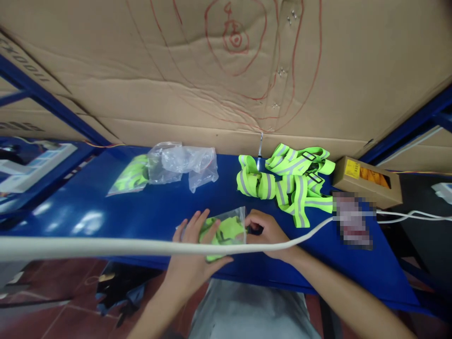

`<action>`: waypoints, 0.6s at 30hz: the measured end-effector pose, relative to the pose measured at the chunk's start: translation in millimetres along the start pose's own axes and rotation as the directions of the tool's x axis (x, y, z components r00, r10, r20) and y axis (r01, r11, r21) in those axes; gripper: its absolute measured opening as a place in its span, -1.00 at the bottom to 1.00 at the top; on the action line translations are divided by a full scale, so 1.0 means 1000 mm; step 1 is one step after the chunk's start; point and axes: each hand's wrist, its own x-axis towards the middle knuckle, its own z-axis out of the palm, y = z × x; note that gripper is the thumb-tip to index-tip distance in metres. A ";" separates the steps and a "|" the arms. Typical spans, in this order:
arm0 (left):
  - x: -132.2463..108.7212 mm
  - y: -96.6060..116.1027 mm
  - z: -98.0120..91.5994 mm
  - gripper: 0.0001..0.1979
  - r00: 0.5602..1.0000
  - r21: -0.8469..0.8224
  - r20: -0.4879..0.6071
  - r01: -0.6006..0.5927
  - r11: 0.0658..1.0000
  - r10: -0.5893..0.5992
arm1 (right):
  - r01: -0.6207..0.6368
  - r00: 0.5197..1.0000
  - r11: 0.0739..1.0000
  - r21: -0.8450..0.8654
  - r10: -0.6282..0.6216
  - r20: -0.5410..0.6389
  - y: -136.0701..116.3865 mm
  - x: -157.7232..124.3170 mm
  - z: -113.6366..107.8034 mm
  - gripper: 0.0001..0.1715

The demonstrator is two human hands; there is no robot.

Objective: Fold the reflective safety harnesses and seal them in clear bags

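A clear plastic bag (pixel 241 218) with a folded fluorescent yellow-green reflective strap (pixel 229 228) inside lies at the front of the blue table. My left hand (pixel 189 256) grips its left side, fingers over the top and thumb along the near edge. At the bag's right edge, the curled fingers of my right hand (pixel 265 231) pinch the plastic; their tips are partly hidden. Beyond my right hand is a loose heap of reflective straps (pixel 291 181) with black buckles. Back left, a filled bag (pixel 132 174) lies beside several empty clear bags (pixel 190 162).
A white cable (pixel 141 246) crosses the view in front of my hands. A screwdriver (pixel 260 157) stands behind the straps, against the cardboard wall (pixel 176 94). At the right are an open-windowed cardboard box (pixel 386 195) and a blurred-out item (pixel 355 221) on the blue table (pixel 151 221).
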 end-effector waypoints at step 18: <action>-0.014 -0.031 0.015 -0.20 0.935 -0.186 0.041 0.355 0.916 -0.353 | -0.110 0.574 0.993 -0.045 0.027 -0.818 0.011 0.016 -0.171 -0.34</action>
